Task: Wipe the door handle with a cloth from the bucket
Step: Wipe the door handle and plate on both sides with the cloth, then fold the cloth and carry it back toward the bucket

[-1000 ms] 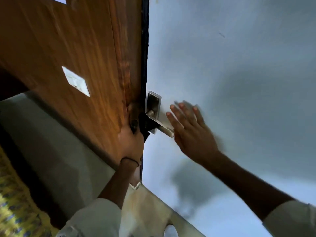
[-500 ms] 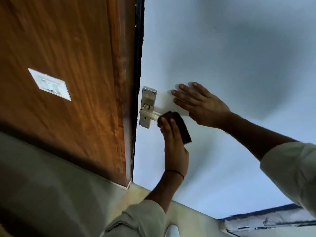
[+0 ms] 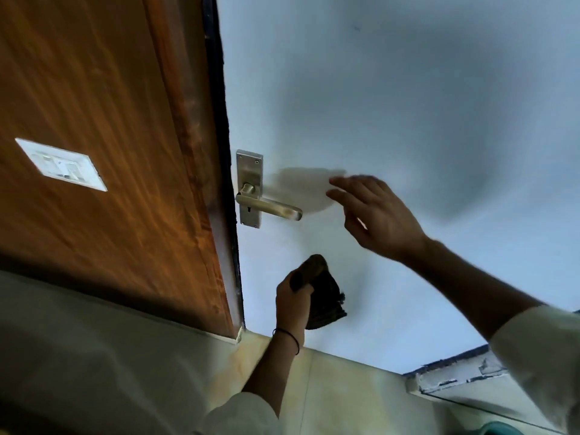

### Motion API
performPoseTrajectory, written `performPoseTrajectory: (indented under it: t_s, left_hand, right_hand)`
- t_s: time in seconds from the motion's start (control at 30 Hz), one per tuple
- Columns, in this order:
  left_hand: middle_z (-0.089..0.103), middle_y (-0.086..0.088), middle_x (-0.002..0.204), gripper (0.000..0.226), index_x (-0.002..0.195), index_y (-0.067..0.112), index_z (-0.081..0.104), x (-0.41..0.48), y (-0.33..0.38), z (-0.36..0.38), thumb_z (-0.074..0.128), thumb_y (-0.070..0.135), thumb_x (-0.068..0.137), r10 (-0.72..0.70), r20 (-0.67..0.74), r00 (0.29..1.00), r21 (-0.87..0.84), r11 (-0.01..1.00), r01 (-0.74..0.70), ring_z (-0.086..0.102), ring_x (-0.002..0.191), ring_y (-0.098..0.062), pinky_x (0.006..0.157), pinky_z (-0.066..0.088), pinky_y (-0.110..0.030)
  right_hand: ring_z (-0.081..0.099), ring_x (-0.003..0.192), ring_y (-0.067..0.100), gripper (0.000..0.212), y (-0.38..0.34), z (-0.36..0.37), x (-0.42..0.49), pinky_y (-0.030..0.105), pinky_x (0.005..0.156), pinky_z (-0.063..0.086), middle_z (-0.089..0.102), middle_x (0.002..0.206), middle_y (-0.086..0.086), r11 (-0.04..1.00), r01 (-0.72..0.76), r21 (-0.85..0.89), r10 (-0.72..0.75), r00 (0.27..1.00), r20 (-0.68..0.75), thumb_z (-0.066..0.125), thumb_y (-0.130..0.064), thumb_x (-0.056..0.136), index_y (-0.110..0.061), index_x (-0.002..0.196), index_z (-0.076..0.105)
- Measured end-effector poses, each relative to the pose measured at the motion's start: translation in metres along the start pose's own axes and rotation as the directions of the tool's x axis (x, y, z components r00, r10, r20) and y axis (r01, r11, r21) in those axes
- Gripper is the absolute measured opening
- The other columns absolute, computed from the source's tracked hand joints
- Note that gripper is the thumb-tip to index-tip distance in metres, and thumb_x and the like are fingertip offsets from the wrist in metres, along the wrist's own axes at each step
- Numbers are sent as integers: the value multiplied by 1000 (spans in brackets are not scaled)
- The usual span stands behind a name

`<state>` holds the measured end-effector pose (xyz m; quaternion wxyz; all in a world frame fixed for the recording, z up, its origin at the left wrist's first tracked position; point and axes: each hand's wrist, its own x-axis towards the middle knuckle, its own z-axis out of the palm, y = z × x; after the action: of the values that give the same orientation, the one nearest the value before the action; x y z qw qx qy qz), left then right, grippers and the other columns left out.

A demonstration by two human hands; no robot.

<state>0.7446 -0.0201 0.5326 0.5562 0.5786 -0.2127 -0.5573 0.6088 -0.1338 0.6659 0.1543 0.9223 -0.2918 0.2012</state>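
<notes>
1. Metal lever door handle sits on a tall metal plate at the left edge of a white door, with nothing touching it.
2. Below the handle and well apart from it, the left hand is closed tight around a dark cloth; the cloth bunches above the fingers and hangs down to the right of the palm, with frayed threads along its edge.
3. A thin dark band circles the left wrist, and a pale sleeve covers the forearm lower down.
4. To the right of the handle's free end, the right hand is spread, fingers apart and empty, near the lever but not on it. Whether the fingertips touch the door cannot be told.
5. Left of the door stands a brown wooden panel bearing a white switch plate.
6. At the bottom right edge a sliver of a teal rim shows; what it belongs to, and what it holds, cannot be told.
</notes>
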Motion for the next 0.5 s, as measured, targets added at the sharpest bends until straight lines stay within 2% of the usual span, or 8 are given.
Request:
performPoseTrajectory:
  t_s: [0.07, 0.17, 0.23, 0.3, 0.33, 0.4, 0.43, 0.5]
  left_hand:
    - [73, -10, 108, 24, 98, 20, 71, -3, -1, 7, 57, 3, 91, -123, 2, 992, -131, 984, 122, 67, 106, -31, 90, 56, -40]
    - [75, -14, 108, 16, 103, 14, 72, -16, -4, 34, 62, 19, 92, -222, 72, 972, -90, 969, 228, 71, 101, -30, 76, 58, -33]
    - [77, -11, 103, 22, 105, 15, 73, -29, -11, 60, 62, 27, 91, -261, 166, 951, 25, 965, 260, 73, 93, -26, 69, 58, -29]
    - [77, -9, 106, 28, 110, 16, 73, -44, -25, 97, 59, 33, 92, -304, 283, 910, 149, 951, 271, 73, 98, -27, 75, 59, -32]
    - [77, -8, 108, 30, 112, 17, 72, -53, -34, 116, 57, 35, 93, -326, 337, 884, 200, 942, 271, 72, 102, -28, 81, 59, -36]
    - [77, -9, 108, 33, 114, 17, 73, -71, -54, 154, 57, 38, 94, -362, 410, 837, 286, 923, 259, 71, 105, -30, 91, 58, -42]
    - [78, -10, 108, 32, 113, 16, 73, -81, -65, 175, 58, 37, 94, -379, 436, 816, 333, 910, 245, 71, 105, -31, 93, 58, -44]
    - [78, -11, 104, 29, 111, 14, 74, -105, -90, 217, 60, 33, 94, -384, 457, 802, 418, 889, 188, 72, 103, -31, 92, 58, -42]
  right_hand:
    - [61, 118, 30, 39, -8, 1, -47, 39, 103, 45, 66, 130, 11, 964, -207, 168, 208, 978, 15, 56, -5, 90, -7, 129, 64]
    - [61, 113, 18, 33, -20, 4, -132, 35, 96, 49, 67, 124, -2, 777, -528, 343, 515, 846, 138, 54, -10, 97, -18, 128, 63]
    - [62, 110, 14, 30, -29, 6, -186, 32, 95, 50, 67, 123, -8, 525, -728, 442, 706, 662, 251, 57, -15, 99, -24, 126, 63]
    - [64, 109, 16, 28, -30, 3, -239, 34, 93, 50, 66, 122, -7, 125, -840, 528, 844, 369, 388, 63, -25, 97, -26, 125, 62]
    - [64, 109, 16, 30, -29, -2, -263, 34, 91, 50, 67, 122, -4, -81, -834, 546, 846, 232, 480, 64, -34, 96, -27, 124, 61]
    - [68, 106, 20, 43, -28, -12, -305, 41, 91, 53, 71, 120, 5, -400, -708, 582, 771, 83, 631, 63, -55, 90, -25, 121, 63]
    - [69, 104, 22, 45, -27, -19, -328, 44, 92, 54, 72, 119, 10, -502, -613, 609, 743, 54, 667, 60, -57, 91, -22, 120, 65]
    - [68, 97, 25, 38, -22, -40, -374, 43, 86, 55, 73, 112, 17, -583, -467, 665, 744, 22, 668, 57, -45, 97, -15, 117, 69]
